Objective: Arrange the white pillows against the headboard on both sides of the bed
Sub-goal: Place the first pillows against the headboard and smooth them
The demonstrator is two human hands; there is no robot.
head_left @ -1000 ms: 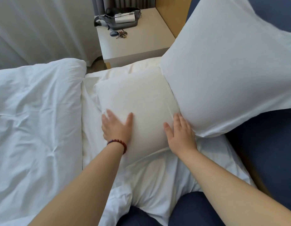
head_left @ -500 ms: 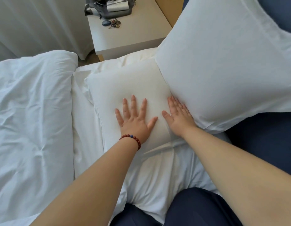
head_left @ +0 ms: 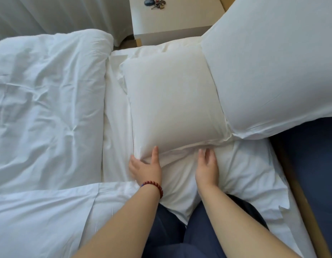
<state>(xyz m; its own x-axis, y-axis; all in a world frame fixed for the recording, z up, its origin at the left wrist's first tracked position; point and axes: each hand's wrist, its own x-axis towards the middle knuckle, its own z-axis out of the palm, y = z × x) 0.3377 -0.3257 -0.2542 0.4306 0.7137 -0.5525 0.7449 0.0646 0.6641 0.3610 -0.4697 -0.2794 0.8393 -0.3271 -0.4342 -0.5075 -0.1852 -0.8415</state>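
Note:
A small square white pillow lies flat at the head of the bed. A large white pillow leans on the blue headboard at the right and overlaps the small pillow's right edge. A third white pillow lies under both, nearer to me. My left hand, with a red bead bracelet, grips the small pillow's near left corner, thumb on top and fingers beneath. My right hand rests flat on the lower pillow, fingertips at the small pillow's near edge.
A rumpled white duvet fills the left half of the bed. A pale nightstand with keys stands beyond the pillows, with a white curtain to its left. My knees in dark blue trousers press on the lower pillow.
Both hands slid back from the top of the small pillow to its near edge. The left hand took hold of the near left corner.

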